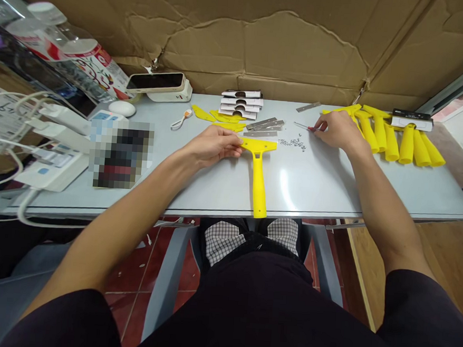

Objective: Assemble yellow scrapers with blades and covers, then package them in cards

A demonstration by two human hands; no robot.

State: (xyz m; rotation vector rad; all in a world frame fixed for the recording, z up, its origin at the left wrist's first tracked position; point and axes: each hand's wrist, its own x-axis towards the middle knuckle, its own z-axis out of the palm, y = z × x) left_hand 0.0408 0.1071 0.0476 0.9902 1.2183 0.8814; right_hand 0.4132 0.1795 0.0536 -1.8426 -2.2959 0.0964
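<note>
My left hand (217,146) pinches the left end of the head of a yellow scraper handle (259,183), whose grip points toward me over the table's front edge. My right hand (335,130) is closed on a thin screwdriver (301,125) with a red part at the fingertips, its shaft pointing left. Small screws (293,143) lie scattered between the hands. Behind them are several metal blades (264,125) in a loose pile, and one more blade (308,107) lies apart near the back. Yellow flat pieces (219,118) rest behind my left hand.
Several yellow handles (407,146) lie at the right, with a black and white box (412,120) on them. Small boxes (241,104) are stacked at the back. At the left are a phone (156,82), bottles (92,60), a white mouse (122,108) and a power strip (57,166) with cables.
</note>
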